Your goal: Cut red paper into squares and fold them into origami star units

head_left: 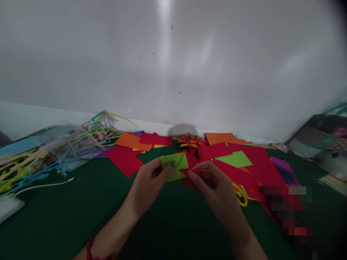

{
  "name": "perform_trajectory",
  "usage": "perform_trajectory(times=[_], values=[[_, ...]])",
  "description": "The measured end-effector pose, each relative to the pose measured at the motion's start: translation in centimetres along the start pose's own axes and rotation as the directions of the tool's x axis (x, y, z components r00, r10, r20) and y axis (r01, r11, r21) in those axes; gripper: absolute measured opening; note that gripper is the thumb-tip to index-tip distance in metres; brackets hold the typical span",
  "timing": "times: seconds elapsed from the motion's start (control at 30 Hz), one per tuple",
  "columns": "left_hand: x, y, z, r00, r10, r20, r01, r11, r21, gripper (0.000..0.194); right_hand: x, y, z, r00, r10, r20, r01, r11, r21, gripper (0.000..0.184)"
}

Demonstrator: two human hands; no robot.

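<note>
My left hand [150, 182] pinches a folded light-green paper [177, 159] between thumb and fingers, above the green tabletop. A diagonal crease runs across the paper's upper flap. Close against its right edge, my right hand [217, 184] is closed in a pinch on a red paper piece [185, 173], whose tip overlaps the green paper. Most of that red piece is hidden by my fingers or blends with red paper behind it. A spiky orange-red folded paper piece [191, 141] lies behind my hands.
Red sheets [260, 162], a green sheet [238, 159] and orange sheets [221, 138] lie to the right. Yellow scissors handles [241, 196] show beside my right wrist. Pipe cleaners [54, 151] in clear plastic pile up left, near a white device [11, 207] with a cord. A white wall rises behind.
</note>
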State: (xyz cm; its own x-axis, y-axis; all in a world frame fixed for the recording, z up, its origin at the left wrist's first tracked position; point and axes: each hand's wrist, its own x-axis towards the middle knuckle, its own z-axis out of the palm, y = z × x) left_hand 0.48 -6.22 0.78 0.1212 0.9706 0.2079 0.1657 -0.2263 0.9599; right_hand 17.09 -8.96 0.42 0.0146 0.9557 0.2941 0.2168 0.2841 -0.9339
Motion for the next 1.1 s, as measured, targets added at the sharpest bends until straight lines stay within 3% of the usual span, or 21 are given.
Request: perform_trajectory(times=[0.13, 0.27, 0.43, 0.63, 0.77, 0.93, 1.1], values=[[0.4, -0.6, 0.2, 0.999, -0.034, -0.009, 0.035, 0.999, 0.022, 0.018, 0.8, 0.9, 0.1, 0.999, 0.035, 0.012, -0.036, 0.997, 0.064, 0.014], [0.1, -0.8, 0.3, 0.994, 0.072, -0.079, -0.060, 0.989, 0.137, 0.014, 0.9, 1.1, 0.1, 0.989, -0.145, -0.032, 0.145, 0.989, -0.023, 0.007], [-0.3, -0.8, 0.5, 0.983, 0.168, -0.073, -0.152, 0.971, 0.186, 0.010, 0.9, 1.1, -0.3, 0.893, -0.443, -0.083, 0.392, 0.854, -0.343, 0.009], [-0.1, -0.8, 0.7, 0.968, 0.238, -0.080, -0.221, 0.958, 0.181, 0.010, 1.0, 1.7, -0.4, 0.826, -0.558, -0.078, 0.468, 0.757, -0.456, 0.018], [0.1, -1.4, 0.7, 0.976, 0.202, -0.077, -0.183, 0.961, 0.208, 0.009, 1.2, 1.8, -0.4, 0.845, -0.532, -0.060, 0.458, 0.777, -0.431, 0.013], [0.4, -1.5, 0.4, 0.984, 0.176, 0.021, -0.176, 0.958, 0.226, 0.012, 1.2, 1.6, -0.4, 0.942, -0.320, -0.099, 0.273, 0.905, -0.327, 0.005], [0.9, -1.2, 0.1, 0.989, 0.148, 0.027, -0.150, 0.960, 0.238, 0.014, 1.1, 1.5, 0.0, 0.982, -0.171, -0.084, 0.146, 0.957, -0.249, 0.006]])
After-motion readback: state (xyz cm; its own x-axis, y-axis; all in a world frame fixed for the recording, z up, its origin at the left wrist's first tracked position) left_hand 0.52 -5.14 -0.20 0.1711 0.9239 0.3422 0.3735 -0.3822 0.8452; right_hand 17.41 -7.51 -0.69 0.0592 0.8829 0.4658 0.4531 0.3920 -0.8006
